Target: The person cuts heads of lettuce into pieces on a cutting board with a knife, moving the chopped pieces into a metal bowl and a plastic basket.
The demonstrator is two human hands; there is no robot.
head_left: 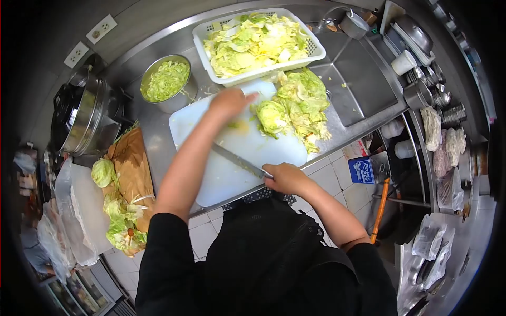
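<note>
On the white cutting board (211, 184) lies a knife (235, 158), its blade pointing to the upper left. My right hand (287, 179) is closed round its handle near the board's front edge. Above the board's upper half, my left hand (230, 103) reaches toward the cabbage, its fingers partly blurred, so I cannot make out whether it holds anything. Right of it sits a pale green cabbage piece (273, 117), next to a heap of loose outer leaves (305, 97) at the board's right edge.
Behind the board stands a white basket (232, 80) of cabbage leaves. A metal pot (174, 104) of shredded cabbage is at the upper left. The sink (358, 79) lies right. A brown paper bag (134, 163) and cabbage (104, 173) are at left.
</note>
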